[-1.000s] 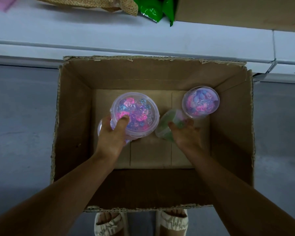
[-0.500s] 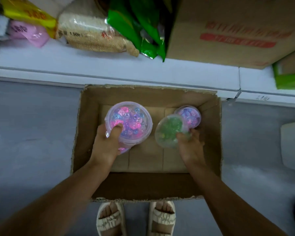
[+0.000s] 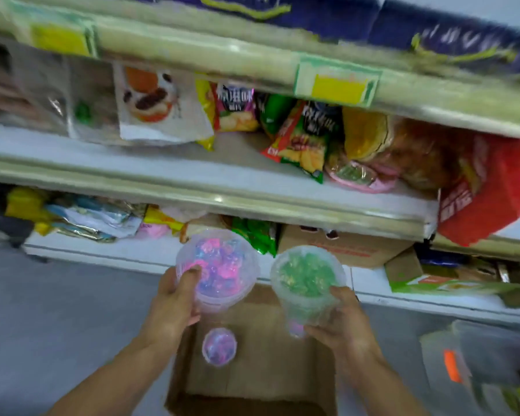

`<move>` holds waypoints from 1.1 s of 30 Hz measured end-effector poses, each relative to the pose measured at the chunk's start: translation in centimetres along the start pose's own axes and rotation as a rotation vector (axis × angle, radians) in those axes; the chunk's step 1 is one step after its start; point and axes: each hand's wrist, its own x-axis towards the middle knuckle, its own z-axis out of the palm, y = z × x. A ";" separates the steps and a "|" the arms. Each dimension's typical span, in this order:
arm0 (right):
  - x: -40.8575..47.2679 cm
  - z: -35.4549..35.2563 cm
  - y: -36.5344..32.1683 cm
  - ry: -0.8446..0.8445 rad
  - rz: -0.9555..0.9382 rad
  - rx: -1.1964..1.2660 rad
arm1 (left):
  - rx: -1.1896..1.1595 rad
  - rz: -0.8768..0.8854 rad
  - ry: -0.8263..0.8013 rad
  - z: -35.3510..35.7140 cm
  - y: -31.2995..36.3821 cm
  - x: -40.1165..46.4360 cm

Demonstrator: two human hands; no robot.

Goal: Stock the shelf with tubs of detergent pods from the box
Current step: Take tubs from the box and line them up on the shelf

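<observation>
Nearest: box point(image 3: 261, 376) on floor, one pink/blue tub point(image 3: 219, 346) left inside, nr its left wall. Above box: left hand point(image 3: 174, 304) clamped round pink tub point(image 3: 218, 270), thumb over lid rim; right hand point(image 3: 339, 319) wrapped round green tub point(image 3: 308, 280). Beyond: middle shelf point(image 3: 168, 172), bare strip along front edge, snack bags point(image 3: 297, 142) twd back. Prob best: keep tubs level, lids up, set down at front edge w/o nudging bags, one at a time.

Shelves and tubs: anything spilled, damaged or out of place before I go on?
No spill shows. Both lids look shut on the pink tub in the left hand and the green tub in the right hand. The snack bags on the middle shelf lie toppled and jumbled. Blur hides finer damage.
</observation>
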 end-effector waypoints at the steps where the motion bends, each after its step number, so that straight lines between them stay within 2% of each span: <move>1: -1.9 0.4 -1.9 -0.024 -0.012 0.016 | -0.002 0.021 0.001 -0.7 2.3 -1.2; 6: -12.0 2.6 -10.7 -0.110 -0.065 0.133 | -0.007 0.127 -0.033 -4.1 12.8 -6.9; 10: -19.0 3.8 -16.5 -0.151 -0.116 0.131 | -0.081 0.140 -0.069 -6.2 19.7 -10.5; 16: -27.9 5.3 -23.7 -0.154 -0.292 0.216 | -0.118 0.249 -0.164 -9.0 29.5 -16.6; 27: -36.6 6.1 -35.4 -0.247 -0.586 0.259 | -0.192 0.338 -0.296 -9.0 41.3 -24.0; 33: -37.9 7.8 -42.3 -0.248 -0.662 0.284 | -0.252 0.378 -0.355 -7.8 44.9 -25.8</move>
